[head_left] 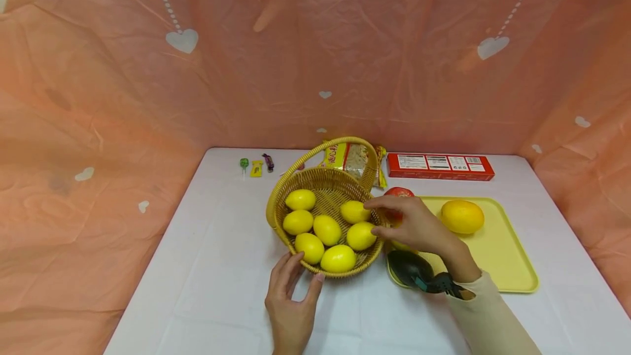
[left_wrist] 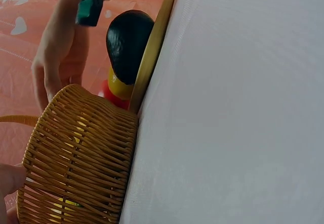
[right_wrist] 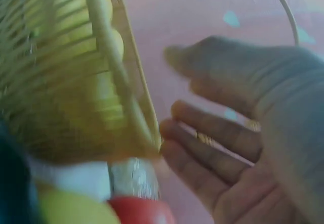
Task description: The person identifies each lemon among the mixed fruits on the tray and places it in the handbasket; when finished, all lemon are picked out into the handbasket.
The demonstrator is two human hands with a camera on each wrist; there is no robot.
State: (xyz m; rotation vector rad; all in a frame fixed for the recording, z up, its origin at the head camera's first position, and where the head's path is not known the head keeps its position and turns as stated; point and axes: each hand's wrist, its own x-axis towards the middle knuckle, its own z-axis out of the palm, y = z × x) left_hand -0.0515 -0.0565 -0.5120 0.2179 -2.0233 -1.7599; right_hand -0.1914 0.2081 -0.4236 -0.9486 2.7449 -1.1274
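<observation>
A wicker basket point(head_left: 327, 193) with a tall handle stands in the middle of the table, several yellow lemons point(head_left: 327, 230) lying inside. At its near rim, my left hand point(head_left: 292, 303) grips the edge, thumb and fingers spread along it; a fingertip also shows against the woven wall in the left wrist view. Over the right rim reaches my right hand point(head_left: 419, 223), its fingertips close to two lemons. In the right wrist view that hand point(right_wrist: 238, 143) has its thumb apart from extended fingers, with nothing between them. Whether it touches a lemon is unclear.
Right of the basket lies a yellow tray point(head_left: 508, 256) with an orange-yellow fruit point(head_left: 462, 216), a dark avocado-like fruit point(head_left: 409, 268) and a red fruit point(head_left: 399, 192). Behind are a snack bag point(head_left: 355, 160), a red box point(head_left: 440, 166), a lollipop point(head_left: 244, 163) and wrapped candies point(head_left: 256, 169).
</observation>
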